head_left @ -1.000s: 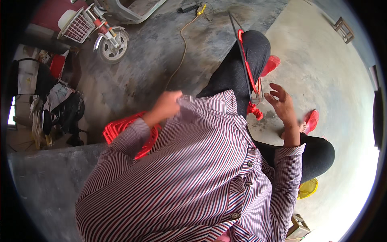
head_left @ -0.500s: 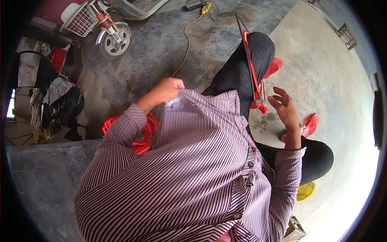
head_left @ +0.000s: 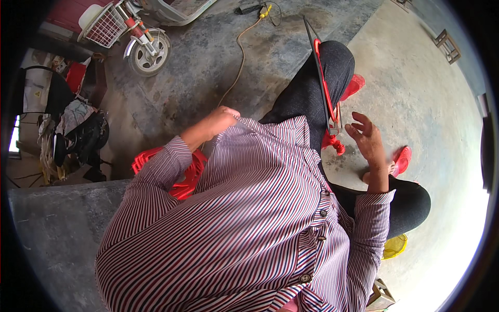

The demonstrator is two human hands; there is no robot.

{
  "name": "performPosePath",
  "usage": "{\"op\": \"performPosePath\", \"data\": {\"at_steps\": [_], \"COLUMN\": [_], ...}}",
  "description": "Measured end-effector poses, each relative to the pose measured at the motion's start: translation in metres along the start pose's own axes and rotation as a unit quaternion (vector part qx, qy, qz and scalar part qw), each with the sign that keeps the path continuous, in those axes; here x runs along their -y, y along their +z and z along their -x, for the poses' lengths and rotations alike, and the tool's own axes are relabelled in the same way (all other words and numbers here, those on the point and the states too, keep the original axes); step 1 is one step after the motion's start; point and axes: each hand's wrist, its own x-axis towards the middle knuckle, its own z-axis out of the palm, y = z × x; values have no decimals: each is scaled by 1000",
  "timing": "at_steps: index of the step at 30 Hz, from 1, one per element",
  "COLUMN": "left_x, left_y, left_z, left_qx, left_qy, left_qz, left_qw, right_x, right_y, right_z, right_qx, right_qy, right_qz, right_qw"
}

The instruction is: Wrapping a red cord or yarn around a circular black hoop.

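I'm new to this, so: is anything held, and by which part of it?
The left hand grips the striped shirt by its lower front edge; the right hand appears empty.

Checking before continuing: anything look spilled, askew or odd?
The striped shirt sits askew, its hem pulled outward by the left hand. Dark spots mark the floor between the trouser legs; spill or old stain, I can't tell.

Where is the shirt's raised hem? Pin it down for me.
In the head view, the hem spans just above the middle, its left end held in the left hand, its right end beside the dark trousers.
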Motion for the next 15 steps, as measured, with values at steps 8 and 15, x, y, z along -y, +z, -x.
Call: {"op": "performPosePath", "data": {"at_steps": [8,15], "left_x": [-4,0], "left_y": [5,19], "left_z": [43,7], "left_qx": [235,50], "left_qy": [-16,-119], "left_qz": [103,-127], "left_qw": [966,984], "right_x": [-4,0], "right_y": [1,1], "right_z": [-2,1], "right_qx": [7,11], "right_qy": [-8,2], "right_qz": [-25,-42], "right_qw": [1000,999]}}
